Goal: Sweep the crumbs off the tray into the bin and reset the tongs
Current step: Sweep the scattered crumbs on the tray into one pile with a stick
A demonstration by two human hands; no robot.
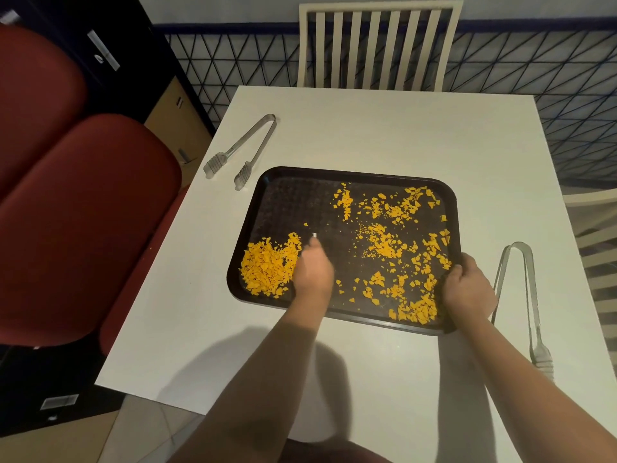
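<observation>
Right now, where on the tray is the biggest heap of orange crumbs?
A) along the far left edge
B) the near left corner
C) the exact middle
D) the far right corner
B: the dense heap of crumbs lies in the near left corner of the tray, beside the left hand; elsewhere the crumbs are only scattered.

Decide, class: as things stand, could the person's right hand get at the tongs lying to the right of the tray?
Probably yes. The right hand grips the tray at its near right corner, and those tongs lie right beside it on bare table, nothing between. It must release the tray first.
</observation>
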